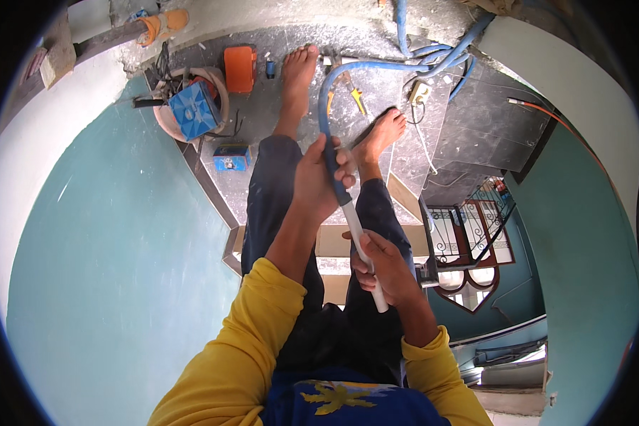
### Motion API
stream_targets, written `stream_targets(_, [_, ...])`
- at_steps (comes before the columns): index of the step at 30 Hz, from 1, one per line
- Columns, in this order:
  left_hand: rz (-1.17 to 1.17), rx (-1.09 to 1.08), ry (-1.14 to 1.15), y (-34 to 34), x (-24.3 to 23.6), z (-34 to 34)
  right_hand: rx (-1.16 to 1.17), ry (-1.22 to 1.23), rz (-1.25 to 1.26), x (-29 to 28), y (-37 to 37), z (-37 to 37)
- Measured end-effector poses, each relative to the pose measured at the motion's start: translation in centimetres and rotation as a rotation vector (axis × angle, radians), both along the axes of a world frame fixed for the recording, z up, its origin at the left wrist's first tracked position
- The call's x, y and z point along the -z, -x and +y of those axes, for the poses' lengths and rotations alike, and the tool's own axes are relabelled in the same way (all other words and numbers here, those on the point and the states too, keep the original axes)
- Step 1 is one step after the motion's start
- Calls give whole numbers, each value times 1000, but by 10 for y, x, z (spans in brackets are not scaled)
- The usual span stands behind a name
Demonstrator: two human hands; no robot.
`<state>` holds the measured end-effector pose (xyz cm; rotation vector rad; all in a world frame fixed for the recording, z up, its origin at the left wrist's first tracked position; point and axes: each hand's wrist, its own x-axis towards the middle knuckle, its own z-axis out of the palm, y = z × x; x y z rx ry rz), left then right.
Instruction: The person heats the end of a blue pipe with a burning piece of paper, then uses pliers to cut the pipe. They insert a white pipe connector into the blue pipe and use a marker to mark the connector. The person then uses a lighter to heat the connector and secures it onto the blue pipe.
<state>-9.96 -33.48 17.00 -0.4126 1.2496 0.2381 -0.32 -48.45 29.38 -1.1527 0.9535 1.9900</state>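
Observation:
I hold a blue hose (326, 96) whose lower end meets a white pipe (353, 220), forming one line between my legs. My left hand (319, 177) is closed around the hose just above that junction, its thumb along the hose. Lower down, my right hand (385, 264) grips the white pipe, with the pipe's free end sticking out below my fingers. Beyond my hands, a yellow-handled pliers-like tool (357, 101) lies on the floor between my bare feet.
An orange case (239, 69), a bucket (221, 106) with a blue box on it and a small blue box (231, 158) lie left. Hose coils (454, 53) and a power socket block (419, 92) lie right. A step edge (319, 241) and railing (476, 231) are below and right.

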Motion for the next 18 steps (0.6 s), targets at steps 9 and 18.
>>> stream_targets(9, [135,527,-156,1,7,-18,-644,-316,-607,32,24,-21])
stream_targets(18, [301,224,-21,-15,-2,-26,-1360,-249,-1112,11,26,1])
